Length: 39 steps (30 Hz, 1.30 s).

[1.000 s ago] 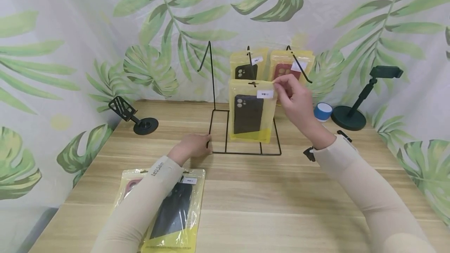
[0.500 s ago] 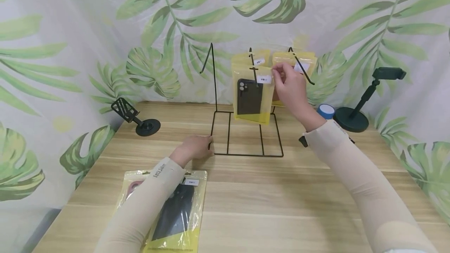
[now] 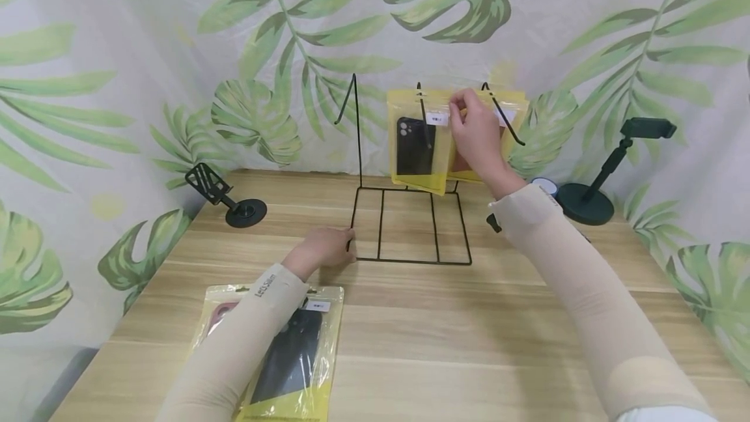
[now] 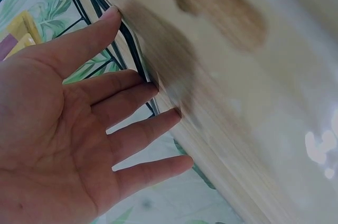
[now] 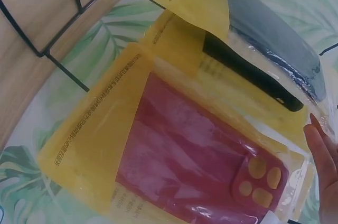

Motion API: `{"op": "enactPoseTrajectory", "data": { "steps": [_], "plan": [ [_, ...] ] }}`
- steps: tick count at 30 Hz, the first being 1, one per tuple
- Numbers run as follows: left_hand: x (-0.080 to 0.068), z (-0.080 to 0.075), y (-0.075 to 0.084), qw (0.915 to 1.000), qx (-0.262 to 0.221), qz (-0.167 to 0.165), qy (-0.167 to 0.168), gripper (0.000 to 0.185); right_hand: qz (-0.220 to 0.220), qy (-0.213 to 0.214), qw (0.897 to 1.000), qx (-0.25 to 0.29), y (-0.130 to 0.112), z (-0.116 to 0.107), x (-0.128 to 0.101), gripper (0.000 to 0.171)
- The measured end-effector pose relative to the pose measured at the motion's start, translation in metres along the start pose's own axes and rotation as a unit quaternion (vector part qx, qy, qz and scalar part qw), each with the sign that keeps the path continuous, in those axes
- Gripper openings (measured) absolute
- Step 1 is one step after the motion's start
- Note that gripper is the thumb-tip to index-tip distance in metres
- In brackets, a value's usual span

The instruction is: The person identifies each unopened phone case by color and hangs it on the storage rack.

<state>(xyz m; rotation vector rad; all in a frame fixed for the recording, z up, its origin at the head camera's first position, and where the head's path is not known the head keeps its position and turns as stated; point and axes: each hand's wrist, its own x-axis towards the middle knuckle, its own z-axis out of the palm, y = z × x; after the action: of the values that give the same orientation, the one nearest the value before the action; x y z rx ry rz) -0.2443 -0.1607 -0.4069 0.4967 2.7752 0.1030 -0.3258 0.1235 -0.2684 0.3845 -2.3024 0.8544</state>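
Near the rack's middle hook, my right hand point(image 3: 477, 129) pinches the top right corner of a yellow, clear-fronted packet holding a black phone case point(image 3: 415, 145). The packet hangs over the hook, its white label showing. In the right wrist view that black case point(image 5: 274, 39) is tilted, with another dark-cased packet behind it and a red phone case point(image 5: 185, 150) in a packet in front. My left hand point(image 3: 322, 249) touches the black wire rack point(image 3: 410, 260) at its left front corner. In the left wrist view its fingers are nearly straight, fingertips right at the wire.
Packaged phone cases point(image 3: 293, 350) lie on the table, partly under my left sleeve. A black phone stand point(image 3: 245, 212) is at the left. Another black stand point(image 3: 588, 204) and a blue-and-white round object point(image 3: 546, 186) stand at the right. A leaf-patterned cloth hangs behind.
My right hand has moved the black-case packet up and back along the middle hook, towards the packets behind. My left hand has stayed at the rack's corner.
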Motion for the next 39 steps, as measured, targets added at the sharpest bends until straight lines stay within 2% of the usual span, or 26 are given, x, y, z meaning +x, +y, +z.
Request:
{"op": "enactPoseTrajectory", "data": {
  "steps": [3, 7, 12, 14, 16, 18, 19, 21, 22, 24, 25, 27, 29, 31, 34, 39],
  "plan": [
    [0.001, 0.0, -0.002, 1.0, 0.005, 0.001, 0.002, 0.068, 0.008, -0.006, 1.0, 0.003, 0.002, 0.001, 0.002, 0.028],
    [0.002, 0.001, -0.002, 1.0, 0.005, 0.002, 0.002, 0.068, -0.013, 0.007, 1.0, -0.012, 0.007, 0.0, -0.004, 0.032],
    [0.003, 0.003, 0.0, 1.0, 0.006, 0.003, 0.001, 0.068, -0.04, 0.03, 0.998, -0.045, 0.008, -0.014, -0.03, 0.032],
    [0.003, 0.004, 0.001, 1.0, 0.006, 0.004, 0.002, 0.068, -0.034, 0.004, 0.997, -0.065, 0.007, -0.022, -0.046, 0.031],
    [0.003, 0.003, 0.001, 1.0, 0.002, 0.006, 0.001, 0.068, -0.024, -0.059, 0.994, -0.089, 0.008, -0.029, -0.065, 0.03],
    [0.003, 0.003, 0.001, 1.0, 0.0, 0.009, 0.001, 0.068, -0.013, -0.151, 0.981, -0.12, 0.013, -0.032, -0.086, 0.034],
    [0.003, 0.002, 0.001, 1.0, -0.002, 0.009, 0.0, 0.068, -0.006, -0.206, 0.968, -0.14, 0.017, -0.032, -0.097, 0.04],
    [0.004, 0.002, 0.0, 1.0, -0.001, 0.008, -0.001, 0.069, 0.008, -0.321, 0.932, -0.168, 0.028, -0.028, -0.118, 0.055],
    [0.004, 0.002, -0.001, 1.0, -0.002, 0.006, -0.002, 0.069, 0.012, -0.374, 0.909, -0.184, 0.035, -0.025, -0.129, 0.065],
    [0.005, 0.001, -0.001, 1.0, -0.002, 0.004, -0.003, 0.069, 0.013, -0.453, 0.865, -0.215, 0.049, -0.018, -0.148, 0.079],
    [0.005, 0.0, -0.001, 1.0, -0.002, 0.002, -0.003, 0.07, 0.014, -0.48, 0.848, -0.224, 0.055, -0.015, -0.155, 0.083],
    [0.004, 0.0, -0.002, 1.0, -0.003, -0.002, -0.003, 0.069, 0.008, -0.509, 0.829, -0.233, 0.065, -0.01, -0.167, 0.084],
    [0.004, 0.001, -0.003, 1.0, -0.001, -0.001, -0.002, 0.069, -0.003, -0.511, 0.825, -0.241, 0.071, -0.006, -0.173, 0.081],
    [0.004, 0.002, -0.004, 1.0, -0.002, -0.001, 0.0, 0.068, -0.009, -0.504, 0.828, -0.245, 0.074, -0.004, -0.177, 0.077],
    [0.004, 0.003, -0.006, 1.0, -0.001, 0.008, 0.003, 0.067, -0.025, -0.494, 0.826, -0.27, 0.075, -0.002, -0.178, 0.071],
    [-0.001, 0.001, -0.014, 0.9996, -0.006, 0.027, -0.003, 0.073, -0.02, -0.485, 0.825, -0.29, 0.075, 0.0, -0.18, 0.07]
  ]
}}
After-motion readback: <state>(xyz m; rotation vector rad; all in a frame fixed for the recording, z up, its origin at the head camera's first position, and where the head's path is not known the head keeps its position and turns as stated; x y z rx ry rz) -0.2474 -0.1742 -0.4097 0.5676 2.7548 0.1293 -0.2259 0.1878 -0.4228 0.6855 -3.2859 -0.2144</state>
